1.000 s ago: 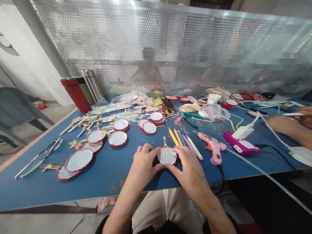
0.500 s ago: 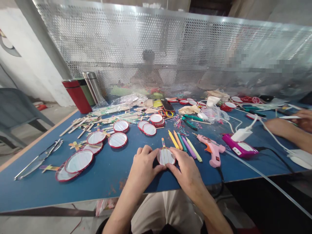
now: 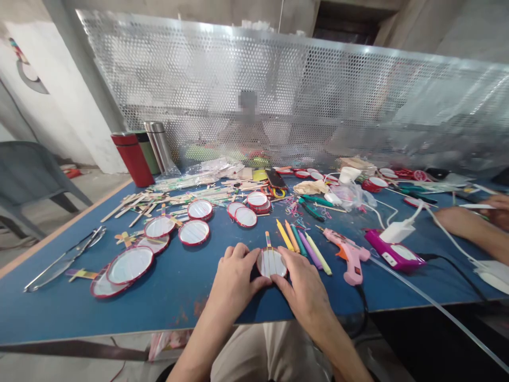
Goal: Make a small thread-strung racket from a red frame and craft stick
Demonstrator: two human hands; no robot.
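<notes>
Bracing a small red-rimmed disc (image 3: pixel 267 263) from both sides, the hands are closed on its edge, left hand (image 3: pixel 234 276) on one flank and right hand (image 3: pixel 304 280) on the other, with the thumbs near each other along the near edge. The disc is on the desk (image 3: pixel 167 302), to the left of the pink glue gun (image 3: pixel 351 259), its pale face up, and a short coloured stick (image 3: pixel 268 239) juts from its far edge. From where I stand, good work here looks like a light, even squeeze: both sides pressed equally, thumbs low on the rim, nothing leaning on the face or nudging that stick sideways. Too much force from one hand could skew the disc or bow the rim. Resting the wrists would likely steady things. Coloured pens (image 3: pixel 318 255) lie between the disc and the glue gun, near the right hand, so that elbow is best kept quiet. Well left of the glue gun are larger discs (image 3: pixel 193 232); to its right, beyond a purple power block (image 3: pixel 397 253), is another person's forearm (image 3: pixel 463 224).
</notes>
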